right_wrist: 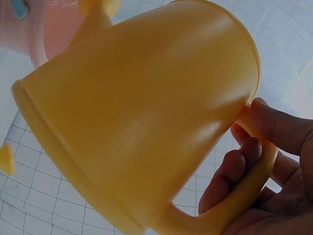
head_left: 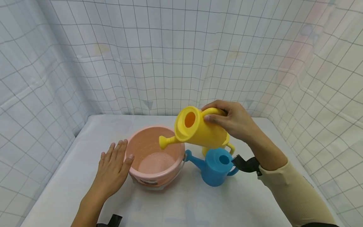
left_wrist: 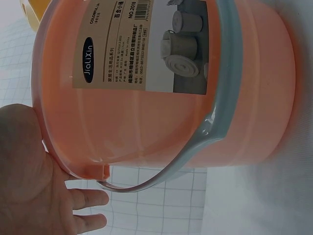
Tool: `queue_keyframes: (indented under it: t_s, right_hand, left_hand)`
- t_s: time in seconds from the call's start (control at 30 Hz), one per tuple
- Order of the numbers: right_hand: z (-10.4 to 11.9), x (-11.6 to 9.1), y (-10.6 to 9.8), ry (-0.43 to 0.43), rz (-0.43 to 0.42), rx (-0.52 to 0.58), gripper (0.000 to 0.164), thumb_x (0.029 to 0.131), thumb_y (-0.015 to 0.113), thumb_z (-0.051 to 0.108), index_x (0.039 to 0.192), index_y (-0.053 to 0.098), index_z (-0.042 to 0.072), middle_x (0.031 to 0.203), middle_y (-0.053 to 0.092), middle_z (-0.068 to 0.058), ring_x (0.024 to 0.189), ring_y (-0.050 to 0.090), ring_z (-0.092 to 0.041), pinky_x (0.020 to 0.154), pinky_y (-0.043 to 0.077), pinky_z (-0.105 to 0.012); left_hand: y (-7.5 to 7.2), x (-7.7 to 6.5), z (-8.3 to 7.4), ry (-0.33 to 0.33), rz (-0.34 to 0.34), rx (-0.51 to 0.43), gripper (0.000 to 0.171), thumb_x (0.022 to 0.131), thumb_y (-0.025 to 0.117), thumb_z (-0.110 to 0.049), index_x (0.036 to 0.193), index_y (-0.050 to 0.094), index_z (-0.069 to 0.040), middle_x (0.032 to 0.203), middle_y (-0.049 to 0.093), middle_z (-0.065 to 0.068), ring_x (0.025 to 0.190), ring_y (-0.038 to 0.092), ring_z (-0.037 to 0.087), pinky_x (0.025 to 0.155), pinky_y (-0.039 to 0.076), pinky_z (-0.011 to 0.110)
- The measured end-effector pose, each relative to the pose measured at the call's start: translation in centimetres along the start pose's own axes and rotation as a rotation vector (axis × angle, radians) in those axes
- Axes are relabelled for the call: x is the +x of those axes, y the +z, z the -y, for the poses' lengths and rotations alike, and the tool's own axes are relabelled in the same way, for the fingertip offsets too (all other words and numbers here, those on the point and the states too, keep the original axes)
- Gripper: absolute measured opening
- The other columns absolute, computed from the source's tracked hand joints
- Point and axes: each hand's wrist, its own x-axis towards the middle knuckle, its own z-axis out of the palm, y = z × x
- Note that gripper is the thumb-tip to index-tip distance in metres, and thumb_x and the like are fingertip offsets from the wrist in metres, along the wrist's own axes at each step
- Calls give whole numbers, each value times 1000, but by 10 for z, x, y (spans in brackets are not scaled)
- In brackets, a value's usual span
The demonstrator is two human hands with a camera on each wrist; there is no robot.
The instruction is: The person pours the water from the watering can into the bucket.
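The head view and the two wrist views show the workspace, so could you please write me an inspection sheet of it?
Surface: white tabletop, pale and smooth-looking.
Job's things: yellow watering can, tilted, its spout over the pink bucket; the bucket stands upright, with a printed label on its side.
Clutter: blue watering can, upright right of the bucket; another yellow item behind it, mostly hidden.
Hands: right hand grips the yellow can's handle; left hand is spread at the bucket's rim.
Cables: nothing seen.
Surroundings: white hanging cloth with dark grid lines.
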Motion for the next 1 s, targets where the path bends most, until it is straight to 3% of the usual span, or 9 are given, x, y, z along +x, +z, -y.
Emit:
queue_keyframes:
  t_s: [1.0]
  right_hand:
    - [3, 1, 2, -35, 12, 2, 23, 89, 66, 27, 110, 67, 17, 105, 68, -1, 87, 59, -19, 77, 54, -29]
  left_hand:
    - [0, 0, 1, -1, -5, 10, 62, 101, 30, -45, 153, 13, -15, 156, 21, 21, 146, 6, 42, 111, 2, 67]
